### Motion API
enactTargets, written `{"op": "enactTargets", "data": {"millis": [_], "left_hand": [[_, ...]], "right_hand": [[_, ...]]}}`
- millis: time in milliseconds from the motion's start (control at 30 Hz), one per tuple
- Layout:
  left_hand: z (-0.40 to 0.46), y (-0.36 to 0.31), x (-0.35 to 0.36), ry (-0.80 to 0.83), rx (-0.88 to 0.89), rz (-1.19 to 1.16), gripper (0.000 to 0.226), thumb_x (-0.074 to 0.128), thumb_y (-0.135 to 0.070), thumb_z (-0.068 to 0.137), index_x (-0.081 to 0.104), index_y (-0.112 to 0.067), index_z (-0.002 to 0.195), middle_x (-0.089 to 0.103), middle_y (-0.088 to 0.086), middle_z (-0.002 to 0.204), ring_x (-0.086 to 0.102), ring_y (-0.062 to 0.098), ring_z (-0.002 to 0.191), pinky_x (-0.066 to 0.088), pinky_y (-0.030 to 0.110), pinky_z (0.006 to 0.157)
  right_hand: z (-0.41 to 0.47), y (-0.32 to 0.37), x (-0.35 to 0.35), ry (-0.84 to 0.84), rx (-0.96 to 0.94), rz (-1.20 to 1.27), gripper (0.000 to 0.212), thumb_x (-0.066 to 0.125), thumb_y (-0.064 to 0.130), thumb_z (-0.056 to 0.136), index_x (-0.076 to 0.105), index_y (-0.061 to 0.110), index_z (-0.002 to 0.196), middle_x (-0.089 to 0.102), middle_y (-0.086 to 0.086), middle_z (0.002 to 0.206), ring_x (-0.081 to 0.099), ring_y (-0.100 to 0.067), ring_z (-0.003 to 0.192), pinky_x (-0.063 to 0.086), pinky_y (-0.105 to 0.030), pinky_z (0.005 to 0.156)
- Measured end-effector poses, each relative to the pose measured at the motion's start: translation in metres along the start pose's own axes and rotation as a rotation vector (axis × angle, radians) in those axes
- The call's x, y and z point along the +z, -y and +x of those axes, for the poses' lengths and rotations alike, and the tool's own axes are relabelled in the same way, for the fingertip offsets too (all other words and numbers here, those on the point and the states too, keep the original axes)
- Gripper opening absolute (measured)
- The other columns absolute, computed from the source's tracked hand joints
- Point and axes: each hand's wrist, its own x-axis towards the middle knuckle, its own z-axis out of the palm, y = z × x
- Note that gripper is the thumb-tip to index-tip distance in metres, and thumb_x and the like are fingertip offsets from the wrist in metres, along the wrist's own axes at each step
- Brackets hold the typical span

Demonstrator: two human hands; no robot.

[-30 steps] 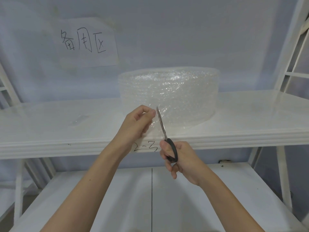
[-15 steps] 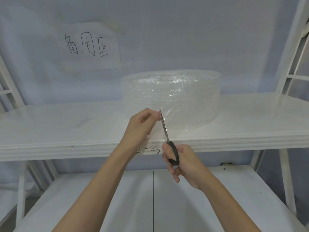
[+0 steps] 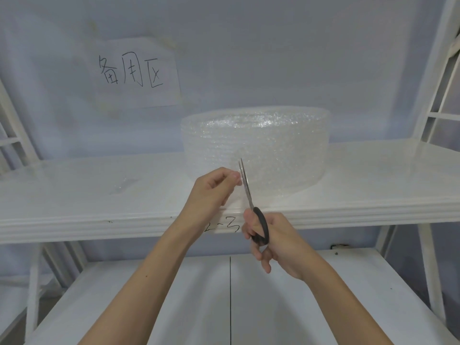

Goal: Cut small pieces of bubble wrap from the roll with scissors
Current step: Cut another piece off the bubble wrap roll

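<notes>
A wide roll of clear bubble wrap (image 3: pixel 273 148) stands on the upper white shelf (image 3: pixel 373 185). My left hand (image 3: pixel 211 190) pinches the loose free end of the wrap just in front of the roll, near the shelf's front edge. My right hand (image 3: pixel 271 240) grips the black handles of the scissors (image 3: pixel 249 195). Their steel blades point up and away, close together, right beside my left fingertips and against the wrap. The wrap's free edge is transparent and hard to trace.
A small clear scrap (image 3: pixel 124 186) lies on the shelf to the left. A paper sign with handwritten characters (image 3: pixel 134 73) hangs on the wall behind. A lower white shelf (image 3: pixel 174 295) lies under my arms. White rack posts (image 3: pixel 445 70) rise on both sides.
The blades have nearly closed. The view has shifted slightly, so both hands and the roll sit a little lower and further right in frame.
</notes>
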Motion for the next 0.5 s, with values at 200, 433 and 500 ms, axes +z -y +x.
{"op": "enactTargets", "data": {"millis": [200,433,500], "left_hand": [[-0.0005,-0.0012,-0.0015,0.003,0.0,-0.021,0.026,0.056,-0.025,0.097,0.065,-0.021,0.073,0.042,-0.006,0.058,0.035,0.01,0.052,0.033,0.015,0.049],[-0.0003,-0.0011,-0.0042,0.019,0.006,-0.031,0.028,0.055,-0.028,0.098,0.063,-0.022,0.071,0.043,-0.005,0.059,0.035,0.012,0.052,0.031,0.021,0.051],[-0.0003,-0.0024,-0.005,0.015,0.011,-0.049,0.027,0.054,-0.032,0.098,0.062,-0.021,0.075,0.043,0.002,0.064,0.036,0.014,0.054,0.032,0.024,0.052]], "right_hand": [[0.003,0.0034,-0.0015,-0.009,-0.01,-0.023,0.048,0.07,0.052,0.077,0.055,0.01,0.061,0.049,-0.001,0.067,0.043,-0.018,0.041,0.038,-0.022,0.034],[0.0026,0.0049,-0.0031,0.004,-0.016,-0.053,0.051,0.071,0.053,0.076,0.054,0.007,0.064,0.048,-0.003,0.066,0.043,-0.015,0.039,0.038,-0.022,0.033],[0.0009,0.0061,-0.0029,-0.002,-0.014,-0.061,0.049,0.068,0.053,0.072,0.053,0.007,0.063,0.047,-0.002,0.064,0.043,-0.015,0.038,0.037,-0.022,0.033]]}}
